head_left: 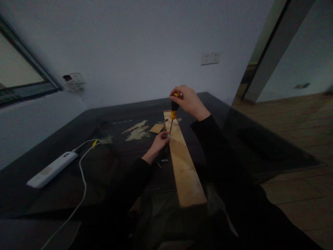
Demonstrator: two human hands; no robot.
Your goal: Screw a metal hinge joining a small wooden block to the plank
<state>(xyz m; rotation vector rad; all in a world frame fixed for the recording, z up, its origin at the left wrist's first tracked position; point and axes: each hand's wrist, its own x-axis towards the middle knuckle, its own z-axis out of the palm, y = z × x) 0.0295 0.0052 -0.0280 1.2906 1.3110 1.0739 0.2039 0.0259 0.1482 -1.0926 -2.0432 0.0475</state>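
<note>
A screwdriver with a black and yellow handle stands nearly upright, its shaft pointing down. My right hand is closed round the top of its handle. The tip meets a small pale metal piece at the left edge of a long wooden board. My left hand pinches that small piece against the board; its exact kind is too small to make out. The board lies lengthwise on the dark table, its near end jutting toward me. A few loose screws or nails lie left of the board, below my left hand.
A small square wooden piece lies left of the board on the dark table. A white power strip with a trailing white cable is at the left. Behind stands a wall with sockets.
</note>
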